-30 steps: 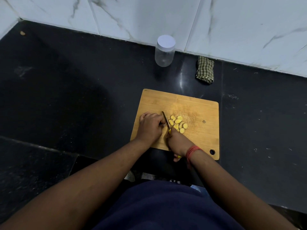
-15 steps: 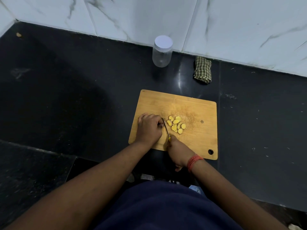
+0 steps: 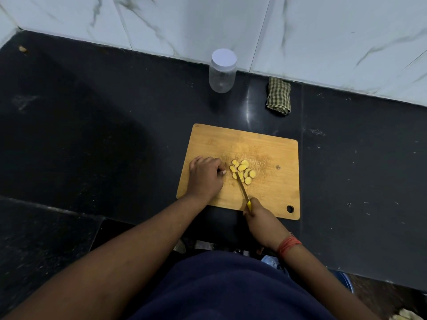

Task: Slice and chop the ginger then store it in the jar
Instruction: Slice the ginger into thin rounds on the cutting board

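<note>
Several yellow ginger slices point(image 3: 243, 171) lie in a small heap at the middle of the wooden cutting board point(image 3: 272, 144). My right hand point(image 3: 260, 219) grips a knife point(image 3: 242, 188) by its yellow handle at the board's near edge; the blade tip rests among the slices. My left hand point(image 3: 205, 175) is curled on the board just left of the heap, with a small pale bit at its fingertips; I cannot tell what it is. A clear jar point(image 3: 222, 71) with a white lid stands shut near the back wall.
A folded green checked cloth point(image 3: 279, 96) lies to the right of the jar. The black stone counter point(image 3: 92, 135) surrounds the board, and a white marble wall point(image 3: 300, 31) rises behind. A small brown scrap point(image 3: 22, 49) sits in the far left corner.
My right hand has drawn back toward the board's near edge, and the knife now points into the slices instead of standing next to my left fingers. My left hand stayed put.
</note>
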